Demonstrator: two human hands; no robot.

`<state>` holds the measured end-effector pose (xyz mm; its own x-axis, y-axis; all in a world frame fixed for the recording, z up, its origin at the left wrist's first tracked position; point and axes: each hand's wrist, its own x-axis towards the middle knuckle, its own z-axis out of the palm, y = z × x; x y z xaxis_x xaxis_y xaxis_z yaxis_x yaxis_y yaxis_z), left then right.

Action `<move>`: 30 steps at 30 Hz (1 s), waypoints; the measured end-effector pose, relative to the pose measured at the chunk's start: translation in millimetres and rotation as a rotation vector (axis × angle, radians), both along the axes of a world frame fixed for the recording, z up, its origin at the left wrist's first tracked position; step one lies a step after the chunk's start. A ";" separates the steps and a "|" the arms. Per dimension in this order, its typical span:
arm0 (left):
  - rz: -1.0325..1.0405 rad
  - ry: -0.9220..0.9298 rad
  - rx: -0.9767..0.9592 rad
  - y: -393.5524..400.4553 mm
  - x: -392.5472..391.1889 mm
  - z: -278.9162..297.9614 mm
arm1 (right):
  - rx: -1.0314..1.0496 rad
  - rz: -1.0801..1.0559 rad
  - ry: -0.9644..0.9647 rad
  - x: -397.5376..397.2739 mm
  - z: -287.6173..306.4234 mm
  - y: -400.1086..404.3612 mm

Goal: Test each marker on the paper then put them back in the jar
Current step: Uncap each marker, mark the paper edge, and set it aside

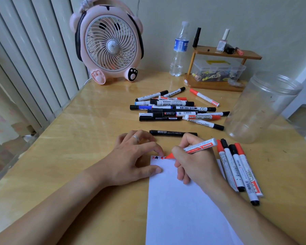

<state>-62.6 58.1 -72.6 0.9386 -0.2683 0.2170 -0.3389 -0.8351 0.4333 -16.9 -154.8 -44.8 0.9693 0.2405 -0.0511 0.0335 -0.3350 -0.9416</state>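
My right hand (193, 161) grips a red marker (200, 145), its red tip touching the top edge of the white paper (180, 206) beside a few small black and red marks. My left hand (132, 160) lies flat on the paper's top left corner, fingers spread, holding nothing. A pile of several markers (175, 108) lies further back on the table. A single black marker (173, 133) lies just beyond my hands. Several markers (237, 168) lie side by side to the right of the paper. The clear plastic jar (260, 106) stands empty at the right, without a lid.
A pink fan (109, 43) stands at the back left. A water bottle (179, 50) and a small wooden shelf (219, 71) with a plastic box and little bottles stand at the back. The table's left edge runs beside white vertical slats.
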 end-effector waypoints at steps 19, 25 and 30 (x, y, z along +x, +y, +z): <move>0.276 0.101 -0.038 8.8 -3.1 14.9 | 0.099 -0.002 0.060 5.1 -1.9 -5.3; 0.322 0.121 0.020 9.8 -6.6 12.8 | 0.195 0.084 0.041 5.6 -2.1 -7.3; 0.278 0.036 -0.038 2.6 -6.1 10.0 | 0.242 0.181 0.003 2.6 2.0 -9.9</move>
